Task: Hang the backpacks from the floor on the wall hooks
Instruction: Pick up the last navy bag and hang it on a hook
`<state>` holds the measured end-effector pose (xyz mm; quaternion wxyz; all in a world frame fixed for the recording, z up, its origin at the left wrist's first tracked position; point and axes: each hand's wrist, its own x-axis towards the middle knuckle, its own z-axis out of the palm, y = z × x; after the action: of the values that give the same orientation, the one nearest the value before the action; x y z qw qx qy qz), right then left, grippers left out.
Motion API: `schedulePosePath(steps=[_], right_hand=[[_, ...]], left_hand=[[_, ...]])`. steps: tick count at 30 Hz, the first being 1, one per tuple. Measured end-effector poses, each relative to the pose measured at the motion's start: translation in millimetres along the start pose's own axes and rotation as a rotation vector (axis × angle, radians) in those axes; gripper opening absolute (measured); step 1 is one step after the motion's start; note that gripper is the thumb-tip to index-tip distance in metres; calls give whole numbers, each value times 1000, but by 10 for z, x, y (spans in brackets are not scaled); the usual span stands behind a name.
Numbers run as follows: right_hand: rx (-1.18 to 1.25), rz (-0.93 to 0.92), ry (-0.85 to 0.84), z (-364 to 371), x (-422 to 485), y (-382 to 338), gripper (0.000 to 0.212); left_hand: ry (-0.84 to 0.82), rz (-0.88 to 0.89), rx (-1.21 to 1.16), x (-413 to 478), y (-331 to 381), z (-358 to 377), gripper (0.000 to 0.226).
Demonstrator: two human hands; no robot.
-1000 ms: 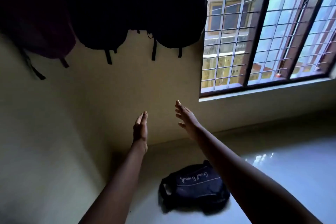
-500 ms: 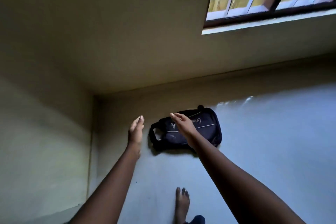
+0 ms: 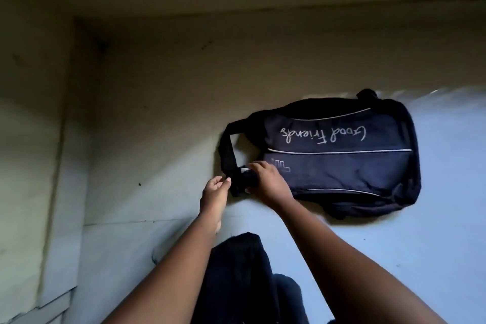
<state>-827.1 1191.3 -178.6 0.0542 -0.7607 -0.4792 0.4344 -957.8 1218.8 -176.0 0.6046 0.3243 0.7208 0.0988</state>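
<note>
Right hand (image 3: 267,181) curls round the strap (image 3: 226,151) of the backpack (image 3: 342,166), which lies flat on the floor (image 3: 394,258) near the wall (image 3: 157,81) corner. Left hand (image 3: 215,191) touches the strap with curled fingers; its grip is unclear. Open floor lies to the right. Dark clothing (image 3: 236,284) hides the floor below.

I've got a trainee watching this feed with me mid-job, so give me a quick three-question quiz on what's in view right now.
1. True or false: the backpack already hangs on a wall hook.
2. Which hands are at the shoulder strap? A: left hand only. B: right hand only. C: both.
3. Fill in: the lettering on the backpack reads ____.

Key
1. False: it lies flat on the floor.
2. C: both meet at the strap's lower end, by the bag's corner.
3. Good Friends, upside down from this view.
</note>
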Motion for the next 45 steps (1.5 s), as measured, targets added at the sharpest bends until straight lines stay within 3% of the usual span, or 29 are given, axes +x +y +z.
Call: schedulePosePath(steps=[3, 6, 9, 17, 21, 26, 31, 36, 40, 43, 45], right_hand=[[-242, -58, -25, 551, 509, 304, 71], [-404, -75, 31, 856, 780, 486, 41], [-454, -90, 84, 858, 801, 489, 30], [25, -83, 107, -111, -22, 88, 26], [235, -26, 144, -650, -556, -290, 29], [451, 21, 242, -1300, -1275, -796, 24], [633, 16, 356, -1858, -2046, -1302, 21], [575, -60, 460, -2451, -2877, -1736, 18], [392, -215, 538, -2715, -3275, -1886, 17], [331, -307, 494, -3024, -3476, -2152, 40], [244, -359, 423, -3181, -3571, -2346, 45]], left_hand=[[44, -66, -15, 543, -399, 131, 46], [2, -83, -43, 870, -584, 242, 50], [-55, -117, -104, 956, -622, 334, 40], [-81, -82, -162, 88, 160, 251, 19], [-80, 48, -245, -553, 689, 138, 33], [-128, 234, -203, -1572, 1300, -133, 21], [-184, 357, -9, -2540, 1724, -481, 23], [-250, 561, 350, -3361, 2180, -858, 30], [-122, 829, 646, -3890, 2542, -1091, 24], [20, 943, 622, -4270, 2823, -1276, 25], [38, 981, 622, -4455, 2953, -1375, 25]])
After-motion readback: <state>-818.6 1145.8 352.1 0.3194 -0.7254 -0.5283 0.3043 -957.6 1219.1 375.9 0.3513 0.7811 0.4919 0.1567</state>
